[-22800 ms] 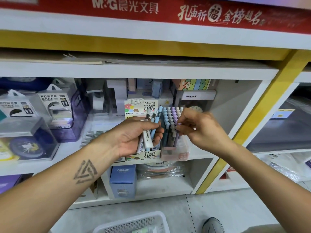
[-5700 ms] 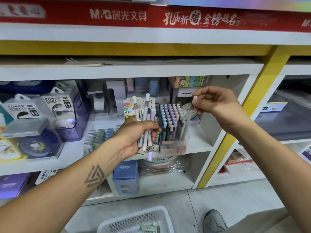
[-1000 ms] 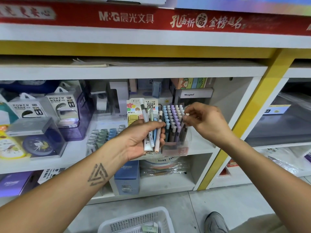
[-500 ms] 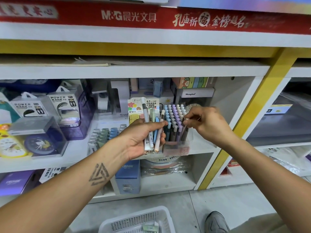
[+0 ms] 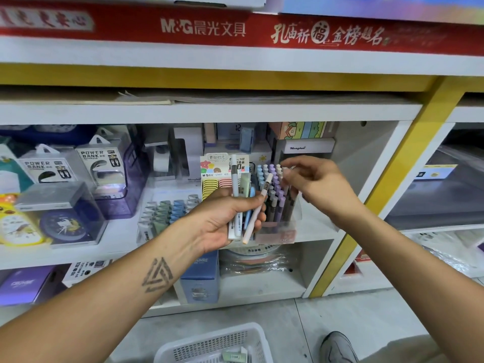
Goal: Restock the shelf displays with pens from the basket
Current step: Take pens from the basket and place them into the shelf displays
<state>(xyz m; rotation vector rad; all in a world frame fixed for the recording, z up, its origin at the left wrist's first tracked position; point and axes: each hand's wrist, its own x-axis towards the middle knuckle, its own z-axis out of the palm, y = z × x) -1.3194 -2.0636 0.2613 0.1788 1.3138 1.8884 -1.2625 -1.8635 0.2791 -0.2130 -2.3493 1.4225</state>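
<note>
- left hand (image 5: 222, 221) grips a small bunch of pens (image 5: 245, 205), thumb across the front, fingers curled behind. the pens fan out a bit, tops up, right in front of the shelf (image 5: 309, 233).
- one pale pink-white pen (image 5: 258, 209) tilts out to the right. its top nearly reaches the pens in the clear display box (image 5: 281, 226).
- right hand (image 5: 318, 186) is up over the box w/ fingertips close together. it's blurry there, so can't tell if it pinches a pen or nothing.
- how the pens will handle, i think: light, stiff, thin and smooth. a loose bunch can slip or roll, so keep the thumb tight. best to take one near the top cap w/ 2 fingers and drop it straight down into a free slot.
- prob not easy to break, but a push at a slant could knock the ones next to it.
- looks: soft colours, grey-blue, mint, blue, pink-white. caps are white or grey. the box pens stand in neat rows, blue then purple then darker.
- the box looks almost full. free slots seem to be on its right side, hard to tell.
- the white basket (image 5: 217, 344) sits on the floor below, a few packs still in it.
- behind the left hand is a card of lead refills (image 5: 213, 176). power bank boxes (image 5: 102, 169) are far left. a grey shoe (image 5: 337, 348) is bottom right.
</note>
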